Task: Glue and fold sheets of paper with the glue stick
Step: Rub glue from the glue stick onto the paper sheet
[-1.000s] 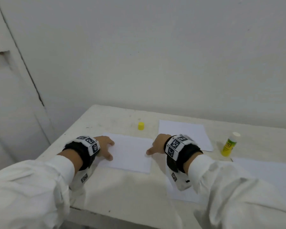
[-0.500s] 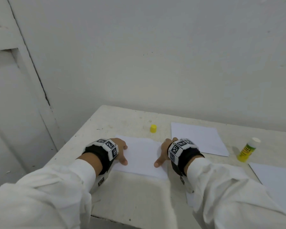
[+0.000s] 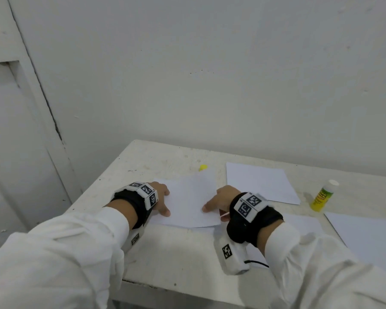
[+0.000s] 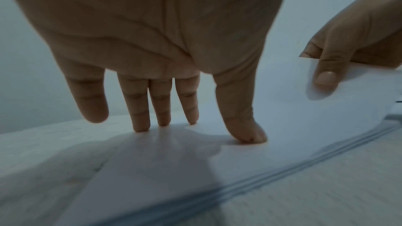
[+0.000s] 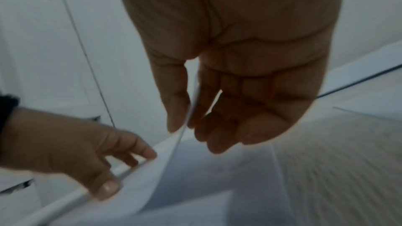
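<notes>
Both forearms are stretched over the table (image 3: 143,259). Straight fingers of the left hand (image 3: 159,195) are pressed flat on the sheet of paper (image 3: 187,204), whose lifted right edge is pinched between thumb and fingers of the right hand (image 3: 218,198). The glue stick (image 3: 323,196) stands upright well right.

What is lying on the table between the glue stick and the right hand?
In the head view, a flat white sheet lies between the glue stick and the right hand.
</notes>
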A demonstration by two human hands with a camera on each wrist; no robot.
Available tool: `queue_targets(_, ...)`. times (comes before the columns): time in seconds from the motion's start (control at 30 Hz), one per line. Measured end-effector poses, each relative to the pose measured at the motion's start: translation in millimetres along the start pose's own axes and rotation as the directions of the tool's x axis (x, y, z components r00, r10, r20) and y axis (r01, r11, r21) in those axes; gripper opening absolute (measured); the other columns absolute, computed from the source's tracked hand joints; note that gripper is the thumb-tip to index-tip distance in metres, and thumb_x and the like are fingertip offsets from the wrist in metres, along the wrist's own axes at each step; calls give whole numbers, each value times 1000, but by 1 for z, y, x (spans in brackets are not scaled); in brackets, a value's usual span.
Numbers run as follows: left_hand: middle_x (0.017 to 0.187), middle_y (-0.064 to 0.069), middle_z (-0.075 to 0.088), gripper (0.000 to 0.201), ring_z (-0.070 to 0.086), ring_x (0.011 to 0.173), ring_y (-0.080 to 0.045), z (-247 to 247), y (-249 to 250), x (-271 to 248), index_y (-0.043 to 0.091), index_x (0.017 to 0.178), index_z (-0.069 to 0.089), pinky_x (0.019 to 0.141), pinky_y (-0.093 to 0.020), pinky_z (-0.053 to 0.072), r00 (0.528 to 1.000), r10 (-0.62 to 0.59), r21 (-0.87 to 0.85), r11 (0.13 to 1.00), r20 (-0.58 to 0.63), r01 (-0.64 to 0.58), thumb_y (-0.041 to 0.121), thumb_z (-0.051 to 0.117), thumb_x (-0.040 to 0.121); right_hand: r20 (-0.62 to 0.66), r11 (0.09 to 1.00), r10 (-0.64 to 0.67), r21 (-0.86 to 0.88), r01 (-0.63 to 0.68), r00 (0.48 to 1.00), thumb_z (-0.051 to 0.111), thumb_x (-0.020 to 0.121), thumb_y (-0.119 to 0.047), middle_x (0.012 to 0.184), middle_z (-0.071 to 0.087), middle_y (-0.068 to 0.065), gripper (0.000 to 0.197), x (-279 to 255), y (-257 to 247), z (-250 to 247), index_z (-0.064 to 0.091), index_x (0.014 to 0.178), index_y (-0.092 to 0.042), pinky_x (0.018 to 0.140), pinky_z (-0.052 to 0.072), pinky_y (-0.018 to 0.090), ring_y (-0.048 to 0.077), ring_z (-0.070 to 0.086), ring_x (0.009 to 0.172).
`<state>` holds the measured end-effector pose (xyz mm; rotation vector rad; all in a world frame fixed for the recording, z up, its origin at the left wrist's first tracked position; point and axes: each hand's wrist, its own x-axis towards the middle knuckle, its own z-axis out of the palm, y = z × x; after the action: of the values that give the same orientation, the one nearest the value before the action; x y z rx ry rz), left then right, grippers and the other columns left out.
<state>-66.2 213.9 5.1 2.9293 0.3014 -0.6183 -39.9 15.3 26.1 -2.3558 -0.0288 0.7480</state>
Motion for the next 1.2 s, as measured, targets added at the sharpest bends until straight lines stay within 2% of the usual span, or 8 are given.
queue_targets(0.1, 137, -5, 38, 86, 46, 123, -25, 4, -3, 1, 17, 134, 38, 103, -39, 39, 994, -27, -80, 997, -104, 19, 43, 83, 66, -36, 998, -7, 67, 9, 999, 78, 73, -9, 112, 65, 17, 48, -5, 6, 10, 59, 116, 1, 89, 53, 47, 35, 64, 102)
queue_targets(0.3, 117, -3, 46, 80, 50, 110, -24, -5, -24, 2, 19, 110, 40, 98, -39, 42, 976, -134, -291, 954, -175, 78, 55, 85, 54, -16, 988, -51, 145, 53, 999, 71, 77, -5, 95, 62, 9, 30, -14, 16, 10, 63, 106, -5, 83, 55, 36, 28, 62, 92)
queue_targets(0.47, 91, 2, 61, 18, 53, 86, -13, -15, -50, -5, 20, 85, 63, 73, -19, 40, 973, -80, -539, 841, -216, -51, 18, 79, 76, -41, 987, -46, 149, 52, 998, 72, 77, -9, 95, 60, 12, 34, -15, 18, 12, 61, 109, -1, 74, 54, 33, 30, 61, 88)
queue_targets(0.57, 77, 2, 61, 20, 53, 67, -10, -12, -57, -9, 21, 74, 64, 62, -15, 43, 963, -96, -704, 701, -251, -113, 3, 73, 80, -61, 985, -18, 170, 28, 998, 76, 72, -17, 90, 61, 15, 45, -15, 19, 13, 60, 108, 4, 76, 55, 38, 30, 61, 79)
queue_targets(0.67, 76, -1, 61, 16, 55, 64, -11, -3, -57, -14, 17, 80, 65, 60, -20, 52, 991, -45, -767, 638, -122, -66, 2, 67, 85, -82, 979, 0, 201, 17, 997, 77, 72, -21, 87, 60, 16, 45, -11, 21, 13, 57, 105, 3, 83, 54, 41, 33, 64, 82)
queue_targets(0.8, 77, -2, 58, 25, 52, 67, -16, 4, -55, -16, 23, 101, 70, 74, -27, 52, 1000, 11, -597, 802, 20, 4, 7, 72, 82, -95, 965, 19, 263, 6, 995, 70, 80, -21, 77, 57, 11, 24, -9, 20, 14, 53, 84, -4, 83, 54, 37, 33, 63, 80)
queue_targets(0.93, 71, -2, 52, 32, 53, 71, -17, 4, -55, -16, 21, 108, 70, 83, -28, 53, 1000, -13, -560, 828, -12, 4, 3, 73, 80, -54, 923, 54, 384, -29, 997, 64, 84, -13, 70, 54, 10, 17, -10, 19, 14, 51, 79, -3, 88, 54, 48, 25, 58, 69)
queue_targets(1.2, 76, -4, 48, 26, 55, 72, -21, 11, -48, -28, 14, 103, 62, 76, -36, 56, 981, -152, -690, 724, -123, 26, -6, 60, 86, -51, 915, -19, 401, 38, 999, 55, 91, -15, 103, 58, 14, 10, -11, 21, 16, 50, 97, -9, 66, 59, 32, 26, 64, 82)
